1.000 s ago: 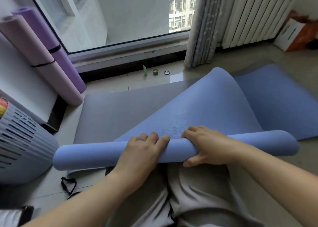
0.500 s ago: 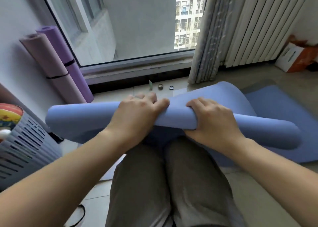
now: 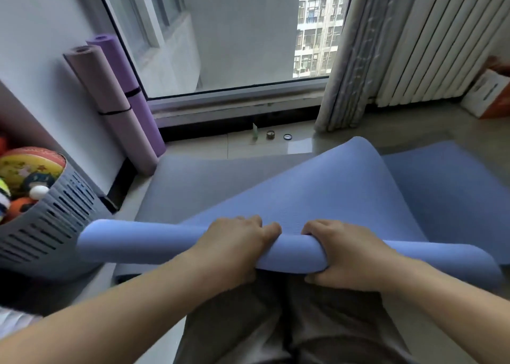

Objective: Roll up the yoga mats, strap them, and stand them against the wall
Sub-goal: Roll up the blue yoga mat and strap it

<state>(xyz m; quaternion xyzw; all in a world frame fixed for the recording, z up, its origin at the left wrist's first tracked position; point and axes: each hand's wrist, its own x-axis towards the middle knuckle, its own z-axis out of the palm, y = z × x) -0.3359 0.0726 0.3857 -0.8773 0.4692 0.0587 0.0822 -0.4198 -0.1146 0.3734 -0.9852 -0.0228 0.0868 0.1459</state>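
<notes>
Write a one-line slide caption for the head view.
Left hand and right hand grip the partly rolled blue mat; pink mat and purple mat stand strapped against the wall.

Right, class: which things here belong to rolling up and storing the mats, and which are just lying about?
Part of the job: blue mat, gripped by left hand and right hand; pink mat and purple mat, strapped, leaning on the wall.
Lying about: toy basket, curtain, radiator, cardboard box, small bits by the window.
</notes>
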